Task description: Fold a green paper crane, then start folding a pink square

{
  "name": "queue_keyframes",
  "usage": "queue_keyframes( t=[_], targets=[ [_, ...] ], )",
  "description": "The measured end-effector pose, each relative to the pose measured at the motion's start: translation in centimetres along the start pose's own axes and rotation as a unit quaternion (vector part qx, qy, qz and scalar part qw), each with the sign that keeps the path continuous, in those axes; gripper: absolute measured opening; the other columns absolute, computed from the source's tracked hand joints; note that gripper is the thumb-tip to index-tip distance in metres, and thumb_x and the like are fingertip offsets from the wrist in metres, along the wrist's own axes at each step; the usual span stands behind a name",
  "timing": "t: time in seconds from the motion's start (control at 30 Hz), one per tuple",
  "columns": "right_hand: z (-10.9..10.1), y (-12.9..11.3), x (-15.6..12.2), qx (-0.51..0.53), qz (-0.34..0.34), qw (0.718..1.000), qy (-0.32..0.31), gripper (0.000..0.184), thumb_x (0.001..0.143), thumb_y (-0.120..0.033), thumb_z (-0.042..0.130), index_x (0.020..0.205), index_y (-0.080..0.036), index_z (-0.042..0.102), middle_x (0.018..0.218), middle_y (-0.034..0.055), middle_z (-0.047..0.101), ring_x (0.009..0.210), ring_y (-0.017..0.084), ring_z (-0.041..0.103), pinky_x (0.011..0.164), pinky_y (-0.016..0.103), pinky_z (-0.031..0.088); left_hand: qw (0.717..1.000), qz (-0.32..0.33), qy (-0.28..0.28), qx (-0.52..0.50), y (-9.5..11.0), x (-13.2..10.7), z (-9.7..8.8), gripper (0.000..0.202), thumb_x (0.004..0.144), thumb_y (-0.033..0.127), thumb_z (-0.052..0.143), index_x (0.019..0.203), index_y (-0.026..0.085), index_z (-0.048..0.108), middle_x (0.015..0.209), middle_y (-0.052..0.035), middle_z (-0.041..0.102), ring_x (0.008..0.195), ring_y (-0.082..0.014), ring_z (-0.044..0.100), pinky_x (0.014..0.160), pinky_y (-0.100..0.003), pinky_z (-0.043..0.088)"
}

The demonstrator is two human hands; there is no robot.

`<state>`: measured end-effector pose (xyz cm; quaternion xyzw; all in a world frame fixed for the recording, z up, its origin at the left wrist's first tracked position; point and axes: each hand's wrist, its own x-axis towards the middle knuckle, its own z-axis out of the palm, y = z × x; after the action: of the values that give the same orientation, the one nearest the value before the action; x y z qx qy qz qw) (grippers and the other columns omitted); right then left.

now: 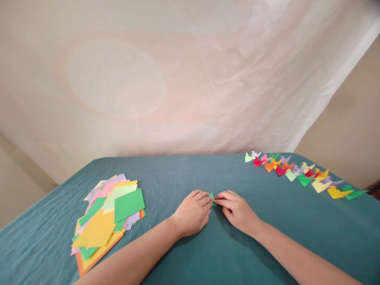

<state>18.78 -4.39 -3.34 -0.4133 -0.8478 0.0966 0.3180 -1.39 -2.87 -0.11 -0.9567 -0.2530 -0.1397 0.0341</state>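
Observation:
A small folded piece of green paper (pixel 212 199) sits at the middle of the table, between my two hands. My left hand (pixel 194 210) rests low over the cloth, its fingers closed on the paper's left side and covering part of it. From the right, the fingertips of my right hand (pixel 236 209) pinch the paper's other edge. Only a narrow strip and a pointed tip of the green paper show between the fingers, so its full shape is hidden.
A loose pile of coloured paper sheets (pixel 97 229) lies on the left, a green sheet (pixel 129 205) on top. Several folded paper birds (pixel 320 184) stand in slanting rows at the back right. Green cloth (pixel 178 174) covers the table; a pale sheet (pixel 190 79) hangs behind.

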Motion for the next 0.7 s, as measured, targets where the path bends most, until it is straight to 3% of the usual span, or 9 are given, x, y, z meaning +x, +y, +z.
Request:
queue_keyframes(
  t=[0.23, 0.5, 0.7],
  targets=[
    [0.2, -0.1, -0.1, -0.091, -0.058, 0.994, -0.009, 0.034, 0.082, -0.005, 0.044, 0.104, -0.021, 0.065, 0.096, 0.0068, 0.062, 0.09, 0.018, 0.053, 0.079, 0.034, 0.047, 0.999, 0.006, -0.006, 0.035, 0.0, 0.0, 0.2, 0.027, 0.088, 0.022, 0.04, 0.109, 0.013, 0.056, 0.11, -0.0081, 0.06, 0.11, -0.0202, 0.047, 0.098, -0.035, 0.031],
    [0.2, -0.3, -0.1, -0.126, -0.061, 0.989, -0.039, 0.026, 0.086, -0.009, 0.044, 0.101, -0.016, 0.065, 0.097, 0.0074, 0.061, 0.09, 0.018, 0.052, 0.08, 0.032, 0.045, 0.998, 0.014, -0.02, 0.057, 0.1, 0.0, 0.1, 0.028, 0.089, 0.022, 0.039, 0.111, 0.013, 0.055, 0.112, -0.0084, 0.059, 0.11, -0.0197, 0.048, 0.098, -0.034, 0.032],
    [0.1, -1.2, 0.1, -0.189, -0.055, 0.977, -0.078, 0.021, 0.088, -0.013, 0.045, 0.098, -0.014, 0.063, 0.097, 0.0085, 0.06, 0.088, 0.018, 0.051, 0.079, 0.031, 0.044, 0.996, -0.002, -0.031, 0.081, 0.2, -0.1, 0.1, 0.03, 0.091, 0.026, 0.037, 0.112, 0.014, 0.055, 0.12, -0.0092, 0.054, 0.12, -0.0218, 0.04, 0.102, -0.037, 0.026]
  ],
)
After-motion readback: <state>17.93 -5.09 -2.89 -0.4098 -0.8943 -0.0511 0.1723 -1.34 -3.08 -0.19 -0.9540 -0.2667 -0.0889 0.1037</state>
